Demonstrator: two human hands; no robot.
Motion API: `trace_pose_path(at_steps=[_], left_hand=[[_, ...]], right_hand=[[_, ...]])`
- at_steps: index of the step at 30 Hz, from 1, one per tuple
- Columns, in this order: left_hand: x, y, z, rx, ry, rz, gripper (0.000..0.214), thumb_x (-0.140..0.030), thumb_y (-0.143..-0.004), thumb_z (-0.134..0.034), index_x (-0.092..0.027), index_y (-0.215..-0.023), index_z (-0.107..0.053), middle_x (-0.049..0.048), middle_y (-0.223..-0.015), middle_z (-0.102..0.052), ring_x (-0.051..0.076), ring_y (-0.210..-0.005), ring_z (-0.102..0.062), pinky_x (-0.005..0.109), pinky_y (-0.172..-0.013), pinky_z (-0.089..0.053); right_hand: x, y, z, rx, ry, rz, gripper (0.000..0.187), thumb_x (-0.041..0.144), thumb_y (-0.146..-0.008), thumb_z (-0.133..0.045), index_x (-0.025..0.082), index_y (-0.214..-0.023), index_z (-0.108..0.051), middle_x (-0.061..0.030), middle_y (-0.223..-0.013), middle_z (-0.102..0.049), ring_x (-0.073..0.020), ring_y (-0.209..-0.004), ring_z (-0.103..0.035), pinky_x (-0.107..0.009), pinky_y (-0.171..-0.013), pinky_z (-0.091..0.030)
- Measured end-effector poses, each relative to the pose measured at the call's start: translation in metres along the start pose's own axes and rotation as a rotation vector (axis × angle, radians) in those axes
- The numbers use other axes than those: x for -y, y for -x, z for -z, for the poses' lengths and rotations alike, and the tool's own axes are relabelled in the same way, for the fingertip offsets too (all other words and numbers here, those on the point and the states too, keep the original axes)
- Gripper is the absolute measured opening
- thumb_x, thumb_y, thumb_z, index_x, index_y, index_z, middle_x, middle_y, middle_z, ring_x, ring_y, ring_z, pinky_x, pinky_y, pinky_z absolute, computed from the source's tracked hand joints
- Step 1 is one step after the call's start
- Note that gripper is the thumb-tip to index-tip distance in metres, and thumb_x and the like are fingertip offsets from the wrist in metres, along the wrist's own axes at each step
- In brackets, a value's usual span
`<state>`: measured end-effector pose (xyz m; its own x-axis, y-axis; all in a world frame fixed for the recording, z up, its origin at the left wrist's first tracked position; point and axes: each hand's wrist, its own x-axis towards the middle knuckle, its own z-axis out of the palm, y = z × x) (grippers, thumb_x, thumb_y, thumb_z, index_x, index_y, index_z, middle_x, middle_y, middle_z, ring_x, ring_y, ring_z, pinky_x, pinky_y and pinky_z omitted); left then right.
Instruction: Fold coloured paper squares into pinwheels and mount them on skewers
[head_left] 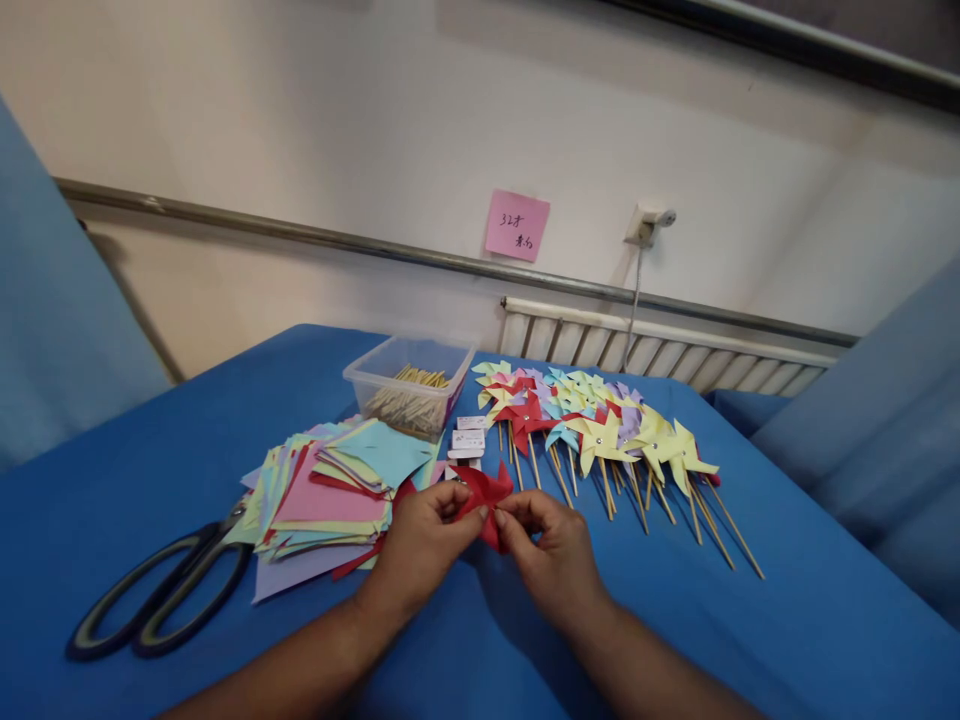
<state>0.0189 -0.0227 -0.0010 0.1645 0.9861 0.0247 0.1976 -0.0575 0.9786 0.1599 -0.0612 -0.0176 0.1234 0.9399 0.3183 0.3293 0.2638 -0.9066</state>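
A red paper pinwheel (489,488) is held between my two hands above the blue table cover. My left hand (429,530) pinches its left side, with thumb near the middle. From the right, my right hand (551,550) grips its centre and edge between thumb and fingertips. Whether a pin is in its middle is hidden by the fingers. Left of my hands lies a stack of coloured paper sheets (330,505) in pink, yellow, blue, red and purple. Just behind the pinwheel sit small white boxes (469,440).
Scissors (176,585) lie at the left, blades toward the paper. A clear plastic box (360,378) of wooden sticks (409,405) stands at the back. Several finished pinwheels on sticks (600,435) lie to the right. Behind the table are a radiator (555,335) and wall.
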Motion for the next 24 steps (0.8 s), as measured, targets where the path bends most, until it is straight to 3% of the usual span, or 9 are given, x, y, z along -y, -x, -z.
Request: trace_pose_path(at_steps=[7, 24], left_hand=[[0.0013, -0.001, 0.0009, 0.057, -0.012, 0.024, 0.018, -0.031, -0.068, -0.063, -0.017, -0.06, -0.056, -0.004, -0.057, -0.054, 0.011, -0.056, -0.048, 0.022, -0.053, -0.036], [-0.0026, 0.0033, -0.0001, 0.025, -0.062, -0.022, 0.016, -0.029, -0.068, -0.063, -0.018, -0.06, -0.055, -0.0055, -0.056, -0.052, 0.011, -0.054, -0.045, 0.022, -0.052, -0.035]], right_hand=[[-0.0014, 0.0019, -0.0001, -0.004, 0.025, 0.009, 0.01, 0.022, -0.081, -0.056, 0.018, -0.078, -0.065, 0.0004, -0.064, -0.065, -0.0124, -0.056, -0.059, -0.022, -0.054, -0.045], [-0.0025, 0.0008, -0.0005, -0.005, 0.041, 0.011, 0.01, 0.022, -0.082, -0.056, 0.018, -0.077, -0.064, 0.0, -0.066, -0.066, -0.0132, -0.058, -0.06, -0.023, -0.056, -0.046]])
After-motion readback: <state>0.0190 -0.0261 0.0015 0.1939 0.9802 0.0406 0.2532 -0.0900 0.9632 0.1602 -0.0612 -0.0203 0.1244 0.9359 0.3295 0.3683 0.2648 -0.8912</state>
